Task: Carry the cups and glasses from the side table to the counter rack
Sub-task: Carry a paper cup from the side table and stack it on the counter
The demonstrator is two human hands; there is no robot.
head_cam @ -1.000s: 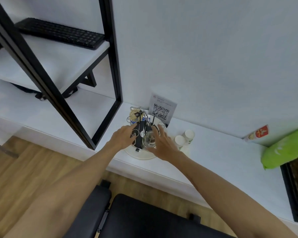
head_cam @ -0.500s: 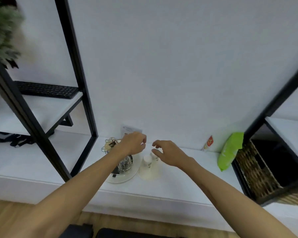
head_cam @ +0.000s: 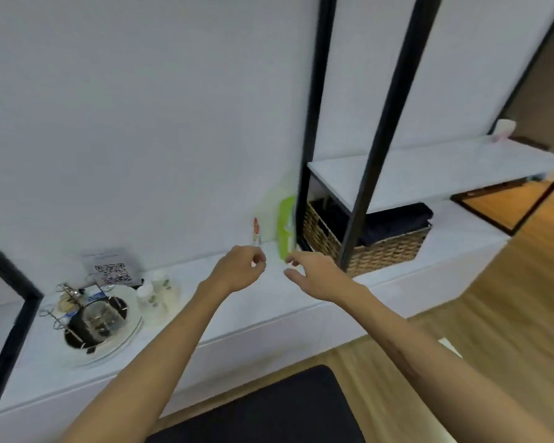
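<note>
The rack (head_cam: 90,318) sits on a round white plate (head_cam: 127,338) at the lower left of the frame, on the white tabletop (head_cam: 247,311), with a clear glass (head_cam: 102,316) standing in it. Just to its right stand two small white cups (head_cam: 156,290), touching or nearly touching each other. Both hands hang in the middle of the frame, well to the right of the rack and the cups and apart from them.

Motion blur softens the whole picture. The wire parts of the rack and the small things at its upper left edge are hard to make out, and the card with a printed code (head_cam: 112,270) behind it is smeared. The black frame post at the far left is cut off by the picture edge.

The left hand (head_cam: 239,270) has its fingers curled in, thumb tip near the fingertips; its grip holds nothing visible. The right hand (head_cam: 314,274) is loosely spread, fingers relaxed and pointing left toward the other hand, its grip empty. Both forearms reach up from the bottom of the frame. Behind the hands stand a green packet (head_cam: 285,231) and a small red-topped tube (head_cam: 256,231) against the wall, with a woven basket (head_cam: 378,254) to the right.
</note>
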